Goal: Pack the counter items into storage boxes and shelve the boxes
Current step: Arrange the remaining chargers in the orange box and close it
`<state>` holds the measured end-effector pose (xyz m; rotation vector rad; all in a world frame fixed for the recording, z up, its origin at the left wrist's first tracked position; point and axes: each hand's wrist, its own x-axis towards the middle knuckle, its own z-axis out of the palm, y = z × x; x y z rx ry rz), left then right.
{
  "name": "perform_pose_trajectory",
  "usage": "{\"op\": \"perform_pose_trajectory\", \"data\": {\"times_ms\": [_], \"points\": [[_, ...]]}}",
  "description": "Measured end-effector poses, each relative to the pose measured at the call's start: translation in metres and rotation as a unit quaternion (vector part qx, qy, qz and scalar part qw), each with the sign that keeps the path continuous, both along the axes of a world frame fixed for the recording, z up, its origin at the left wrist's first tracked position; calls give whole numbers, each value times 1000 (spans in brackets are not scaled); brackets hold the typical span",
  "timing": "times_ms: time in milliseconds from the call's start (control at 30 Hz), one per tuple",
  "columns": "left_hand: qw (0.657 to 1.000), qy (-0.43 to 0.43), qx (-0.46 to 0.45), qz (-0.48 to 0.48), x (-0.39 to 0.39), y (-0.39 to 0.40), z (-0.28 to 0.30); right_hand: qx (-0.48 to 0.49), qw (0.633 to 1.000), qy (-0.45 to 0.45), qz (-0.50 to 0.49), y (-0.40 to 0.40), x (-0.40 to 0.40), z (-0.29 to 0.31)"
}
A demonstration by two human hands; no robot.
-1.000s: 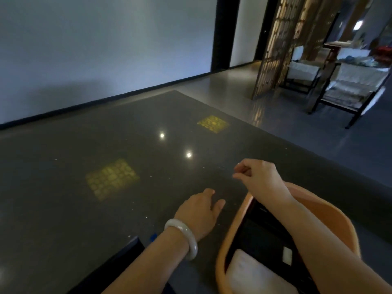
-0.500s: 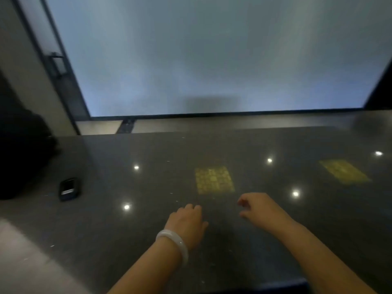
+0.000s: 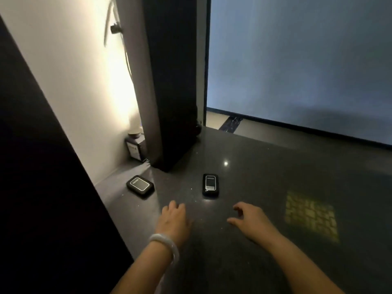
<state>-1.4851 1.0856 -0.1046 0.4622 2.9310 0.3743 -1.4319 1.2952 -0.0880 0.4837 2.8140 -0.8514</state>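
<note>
Two small black devices lie on the dark stone counter. A narrow black device with a pale screen sits just beyond my hands. A squarer black device lies further left, near the wall corner. My left hand, with a pale bangle on the wrist, hovers over the counter with relaxed fingers and holds nothing. My right hand is loosely curled and empty, a short way below and right of the narrow device.
A tall black column stands on the counter behind the devices. A small dark box with a round top sits in the lit corner by the white wall. A dark panel fills the left side. Yellow grid reflection glows on the right.
My view has swung left along the counter: the orange basket is out of sight and two black devices and the column have come into view. Both hands stay empty over the counter.
</note>
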Motion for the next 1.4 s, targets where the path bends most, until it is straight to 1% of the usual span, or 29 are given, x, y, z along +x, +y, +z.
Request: {"op": "perform_pose_trajectory", "data": {"times_ms": [100,300,400,500,567,633,700,767,833,967,1033,1200,1267,1400], "points": [[999,-10,-11,36,-21,-15,-13,-29,999,-10,-30,-16,-42,-11],[994,-38,1,104,-44,-19,-38,-24,996,-42,-72,-21,-122,-25],[990,-56,4,128,-61,-22,-50,34,993,-73,-88,-26,-156,-38],[986,-64,-8,153,-69,-17,-65,95,990,-53,-88,-35,-177,-54],[984,-66,-20,166,-69,-12,-73,141,988,-6,-60,-42,-183,-66],[983,-58,-10,175,-72,-11,-76,162,984,59,-35,-49,-180,-78],[979,-14,32,203,-81,-15,-71,164,978,125,-24,-52,-174,-88],[967,47,51,245,-98,-19,-62,157,974,162,-24,-52,-169,-96],[952,65,44,295,-120,-22,-53,150,973,174,-26,-50,-169,-100],[907,2,82,414,-156,-24,-48,145,976,163,-20,-47,-169,-101],[893,-12,95,440,-169,-23,-52,136,974,179,-19,-46,-169,-102],[867,-10,96,490,-191,-34,-52,134,973,189,-17,-45,-168,-103],[867,-7,90,490,-190,-36,-51,127,974,187,-18,-45,-168,-102],[897,-19,105,429,-164,-20,-52,80,982,172,-8,-41,-166,-99]]}}
